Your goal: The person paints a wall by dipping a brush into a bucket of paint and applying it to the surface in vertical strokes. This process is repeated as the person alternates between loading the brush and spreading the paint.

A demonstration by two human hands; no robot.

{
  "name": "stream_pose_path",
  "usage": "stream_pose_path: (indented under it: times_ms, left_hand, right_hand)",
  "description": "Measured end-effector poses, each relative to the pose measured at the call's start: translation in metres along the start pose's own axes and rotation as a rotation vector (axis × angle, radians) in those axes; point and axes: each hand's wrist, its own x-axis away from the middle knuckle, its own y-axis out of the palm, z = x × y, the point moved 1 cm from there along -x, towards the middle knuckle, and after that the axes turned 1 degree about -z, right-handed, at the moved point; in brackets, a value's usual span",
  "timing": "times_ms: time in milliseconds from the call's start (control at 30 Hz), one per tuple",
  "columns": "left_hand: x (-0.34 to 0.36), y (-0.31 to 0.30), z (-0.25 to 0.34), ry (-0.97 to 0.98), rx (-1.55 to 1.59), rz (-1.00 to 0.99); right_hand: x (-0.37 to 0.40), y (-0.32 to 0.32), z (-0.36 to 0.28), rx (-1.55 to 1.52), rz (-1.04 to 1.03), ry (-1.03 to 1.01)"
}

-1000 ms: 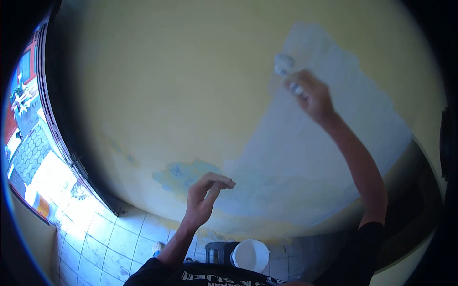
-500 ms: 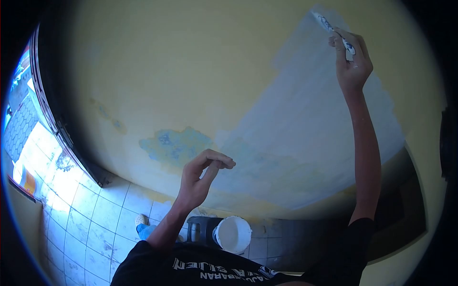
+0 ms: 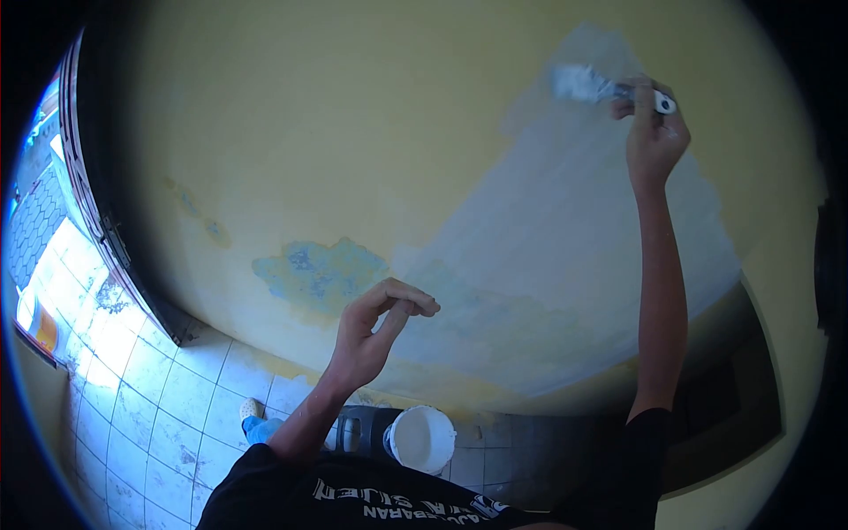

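Observation:
My right hand [image 3: 657, 132] is closed around the handle of a paintbrush [image 3: 587, 85] near the top of the white patch. The bristles are coated white, slightly blurred, and point left against the wall. White paint [image 3: 574, 203] spreads over the yellow wall [image 3: 353, 132] in a broad wedge below the brush. My left hand [image 3: 375, 327] hangs in front of the lower wall, fingers bent and thumb against them, with nothing visible in it. Just above and left of it is a peeled bluish patch [image 3: 318, 269].
Below me a white bucket [image 3: 424, 440] stands beside a dark object with a handle-like opening [image 3: 358, 431]. A dark recessed panel [image 3: 733, 389] lies at the lower right. Light floor tiles [image 3: 168, 415] run along the wall toward a bright doorway at left. One shoe [image 3: 251, 409] shows.
My right hand has come down a little, and the brush has swung from pointing up-left to nearly level, its bristles lower on the wall. My left hand has barely moved.

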Motion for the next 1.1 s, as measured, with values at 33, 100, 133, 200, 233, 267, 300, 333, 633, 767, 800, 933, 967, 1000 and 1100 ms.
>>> stream_pose_path:
  times_ms: [33,100,133,200,233,267,300,333,633,767,800,933,967,1000,1100]
  left_hand:
    - [0.001,-0.001,-0.001,-0.002,0.001,-0.002]
    - [0.003,-0.006,-0.003,0.002,-0.027,0.001]
    - [0.003,-0.006,-0.003,0.002,-0.037,-0.005]
    - [0.005,-0.003,-0.001,-0.005,-0.019,0.009]
    - [0.004,-0.002,-0.001,-0.004,-0.009,0.018]
    - [0.011,0.000,0.014,0.005,0.001,0.019]
    - [0.015,0.012,0.058,0.017,-0.004,0.040]
    - [0.015,0.012,0.060,0.009,-0.005,0.042]
    - [0.012,0.015,0.059,0.003,-0.055,0.046]
    - [0.006,0.008,0.047,-0.056,-0.024,-0.017]
    - [0.007,0.006,0.053,-0.051,-0.026,-0.044]
    - [-0.005,-0.011,0.031,-0.106,-0.015,-0.135]
    - [-0.007,-0.014,0.033,-0.106,-0.028,-0.140]
    - [-0.009,-0.015,0.034,-0.112,-0.041,-0.147]
    - [-0.005,-0.011,0.016,-0.184,-0.067,-0.138]
  right_hand:
    - [-0.004,0.001,-0.003,0.047,0.025,-0.115]
    - [0.002,0.010,0.002,0.159,-0.045,-0.268]
    - [0.013,0.012,0.012,0.234,-0.145,-0.307]
    - [0.039,0.017,0.014,0.333,-0.330,-0.361]
    - [0.056,0.026,0.003,0.352,-0.414,-0.382]
    - [0.058,0.028,-0.021,0.280,-0.495,-0.259]
    - [0.034,0.021,-0.054,0.184,-0.573,-0.144]
    - [0.039,0.023,-0.055,0.102,-0.648,-0.003]
    - [-0.044,-0.027,-0.050,0.319,-0.151,-0.390]
    - [0.018,0.004,-0.043,0.380,-0.458,-0.432]
    - [0.033,0.014,-0.053,0.345,-0.513,-0.369]
    - [0.100,0.039,-0.061,0.163,-0.590,-0.018]
    - [0.112,0.038,-0.067,0.129,-0.559,-0.008]
    - [0.125,0.036,-0.074,0.096,-0.526,0.008]
    - [0.190,0.016,-0.075,0.119,-0.399,0.166]
